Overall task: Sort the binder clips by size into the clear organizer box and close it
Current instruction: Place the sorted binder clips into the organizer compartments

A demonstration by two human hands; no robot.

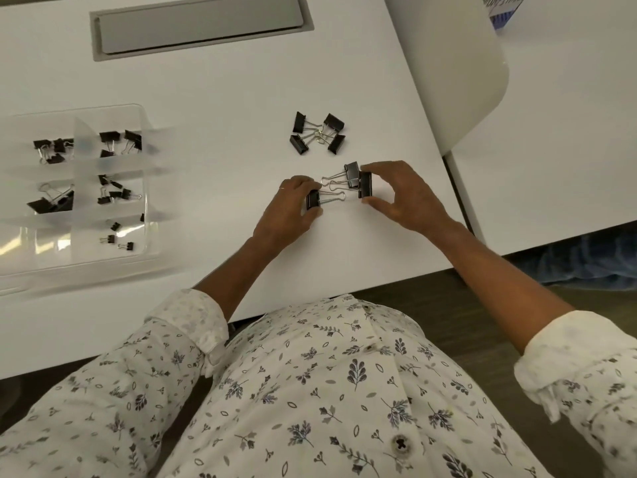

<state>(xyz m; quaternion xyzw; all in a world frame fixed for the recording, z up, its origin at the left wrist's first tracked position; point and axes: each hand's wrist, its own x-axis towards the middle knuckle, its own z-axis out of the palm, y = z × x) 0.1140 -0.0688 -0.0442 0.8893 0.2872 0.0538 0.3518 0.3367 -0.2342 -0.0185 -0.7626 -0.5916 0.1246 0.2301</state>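
Note:
On the white table, my left hand (293,210) pinches a black binder clip (313,200) between thumb and fingers. My right hand (403,194) holds a larger black binder clip (365,185) at its body, and a third clip (352,171) lies against it; their wire handles overlap between my hands. A cluster of several black clips (319,132) lies just beyond my hands. The clear organizer box (143,174) sits open at the left, its compartments holding black clips of different sizes.
A grey recessed panel (200,24) is set into the table at the back. A white chair back (458,63) stands at the right. The table's front edge runs close to my torso.

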